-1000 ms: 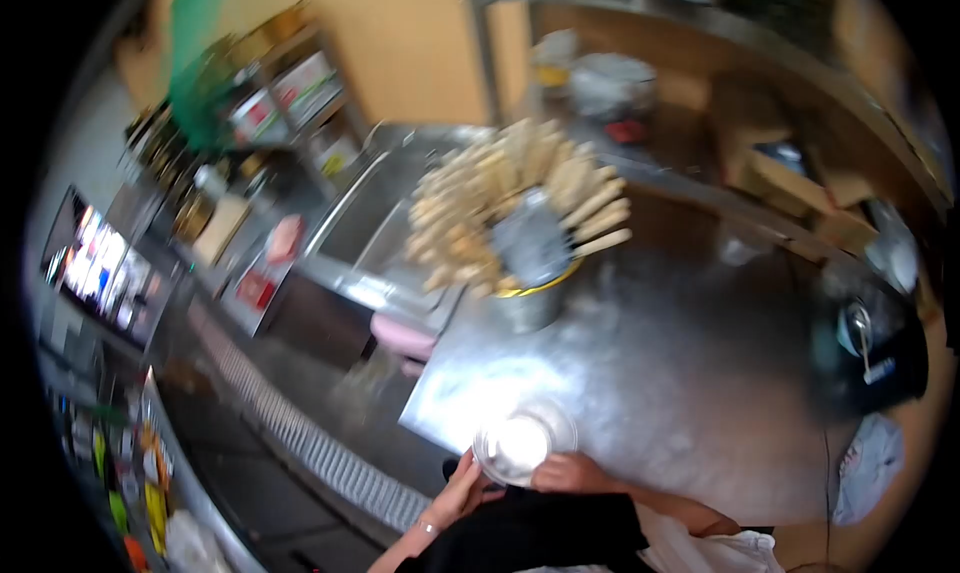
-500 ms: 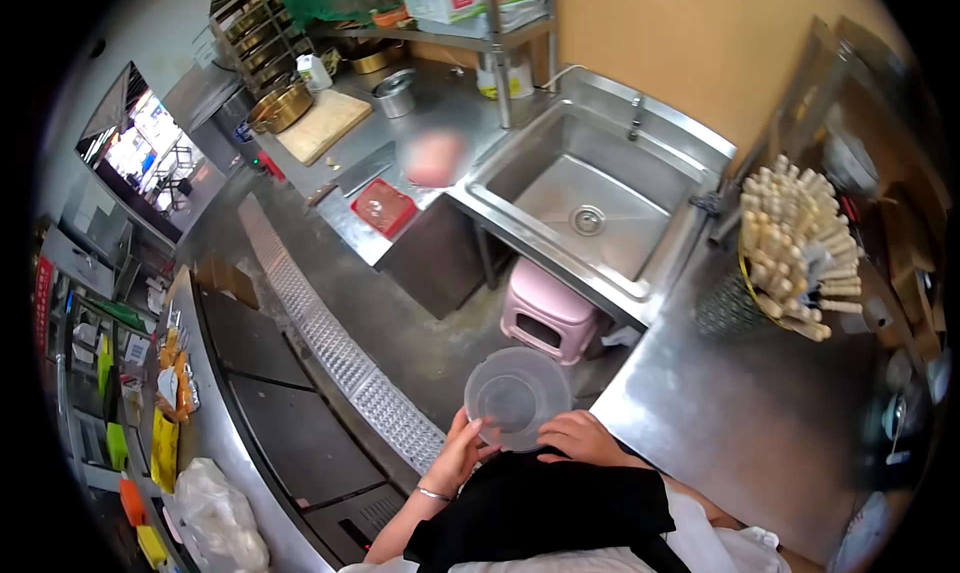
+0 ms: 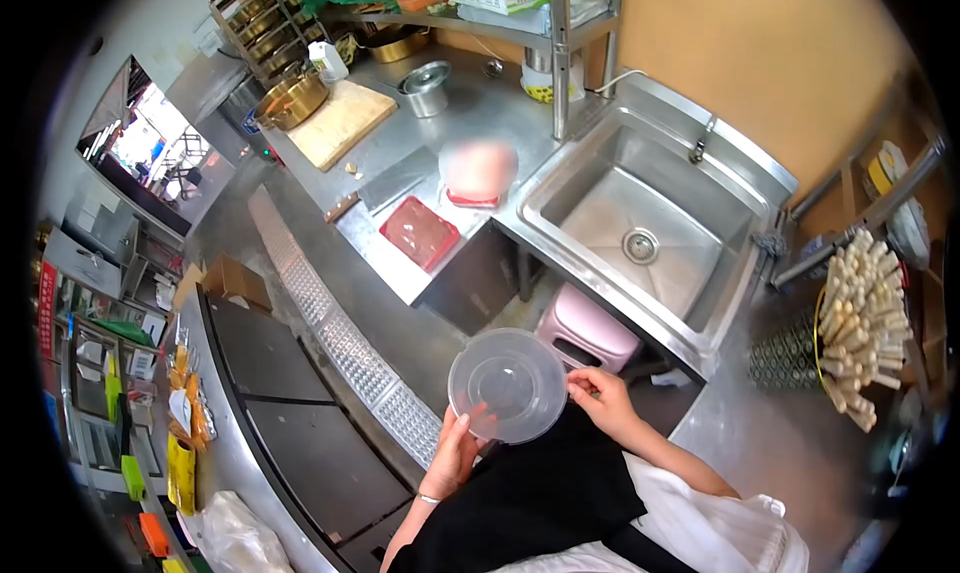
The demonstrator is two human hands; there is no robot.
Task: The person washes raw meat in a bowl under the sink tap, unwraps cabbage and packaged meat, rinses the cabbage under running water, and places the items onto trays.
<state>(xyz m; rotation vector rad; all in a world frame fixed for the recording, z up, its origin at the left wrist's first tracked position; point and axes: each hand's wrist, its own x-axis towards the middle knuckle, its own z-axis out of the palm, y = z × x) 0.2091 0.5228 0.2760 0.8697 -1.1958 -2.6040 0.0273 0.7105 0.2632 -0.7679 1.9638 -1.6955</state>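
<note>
A round clear plastic container [image 3: 508, 385] is held over the floor in front of my body. My left hand [image 3: 456, 453] grips its lower left side, with fingers visible through the clear plastic. At its right rim is my right hand [image 3: 598, 393], thumb and fingertips pinched together close to the edge; whether they grip the rim is too small to tell. A pink stool [image 3: 588, 327] stands just beyond the container, partly under the sink [image 3: 640, 223].
A steel counter holds a red tray [image 3: 420, 233], a pink pack [image 3: 480, 173], a cleaver-like blade, a cutting board [image 3: 343, 123] and pots. At right stands a basket [image 3: 785, 353] of wooden-handled sticks. A metal floor grate [image 3: 345, 338] runs along the left.
The view has swung left from the right-hand table toward the sink and counter. My right hand has moved from the container's near side to its right rim.
</note>
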